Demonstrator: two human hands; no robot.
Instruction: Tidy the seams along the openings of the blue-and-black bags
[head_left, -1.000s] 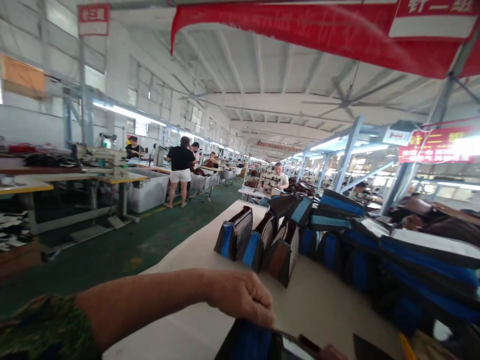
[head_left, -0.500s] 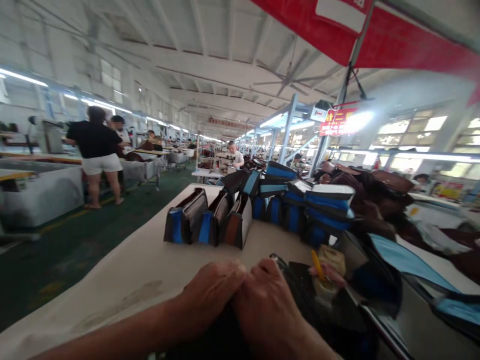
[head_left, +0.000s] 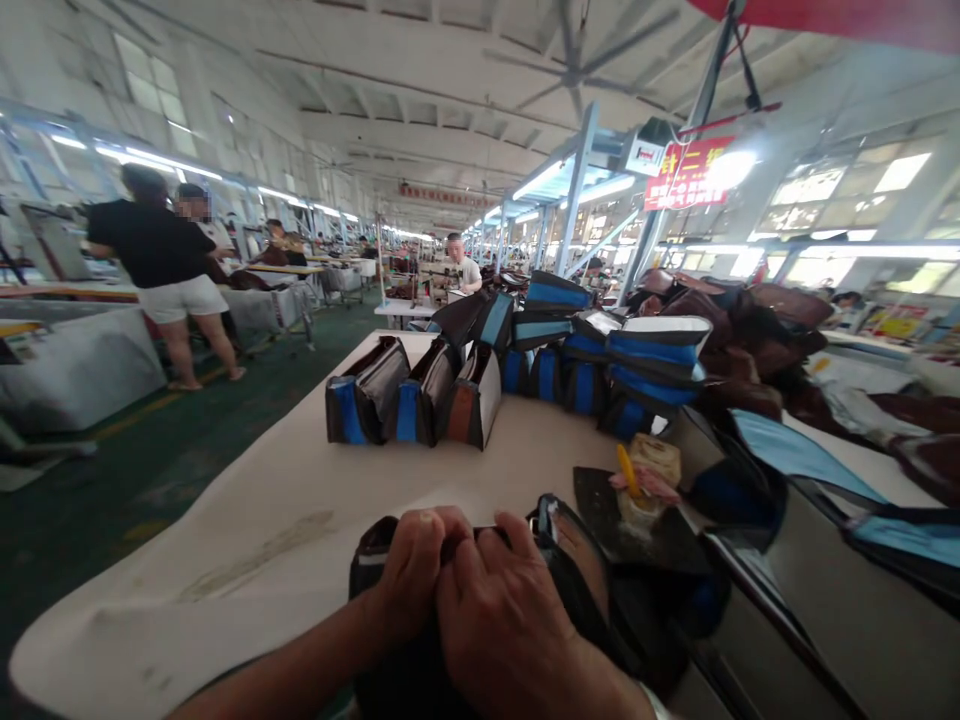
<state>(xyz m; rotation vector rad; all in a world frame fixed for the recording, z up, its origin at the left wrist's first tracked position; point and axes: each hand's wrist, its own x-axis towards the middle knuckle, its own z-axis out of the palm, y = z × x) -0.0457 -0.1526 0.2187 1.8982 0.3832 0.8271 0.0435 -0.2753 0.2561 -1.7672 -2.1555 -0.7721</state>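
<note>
Both hands clamped side by side on the near rim of a dark bag.

Left hand (head_left: 411, 575) and right hand (head_left: 504, 630) touching each other, fingers curled shut over the top edge of the dark bag (head_left: 570, 570), at the near end of the counter (head_left: 300, 500). Bag directly under and just beyond the knuckles, long axis running left to right across the view, open mouth facing away. Neither hand nearer; right slightly further over the opening. Row of blue-and-brown bags (head_left: 412, 400) standing well apart, further up the counter.

Both hands, the left hand (head_left: 411, 572) and right hand (head_left: 501, 622), have a closed grip on a dark bag (head_left: 570, 570) on the table (head_left: 300, 500).
</note>
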